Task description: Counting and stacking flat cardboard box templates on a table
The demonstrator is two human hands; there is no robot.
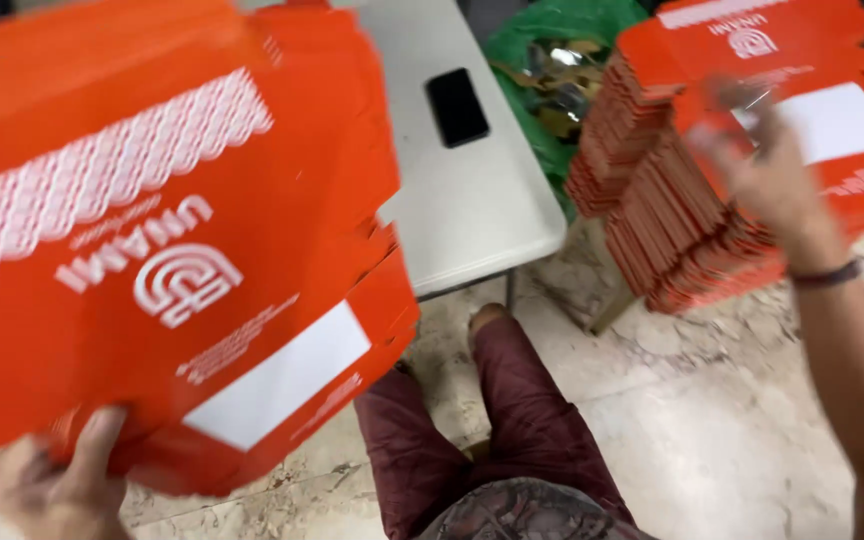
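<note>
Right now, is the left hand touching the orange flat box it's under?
Touching. The head view shows the left hand with its thumb pressed on the lower edge of the orange flattened carton.

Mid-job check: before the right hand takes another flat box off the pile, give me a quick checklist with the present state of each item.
1. Left hand has a grip on the held orange flat boxes: ok, thumb on the lower edge.
2. Right hand at the stacked flat boxes: ok, it is on top of the pile; blurred.
3. Right hand has pinched one single sheet: cannot tell.
4. Stack stands steady: not ok, it fans out and leans.
5. Black phone lies away from the boxes on the white table: ok.
6. Green bag stays out of the hand's path: ok, behind the stack.
</note>
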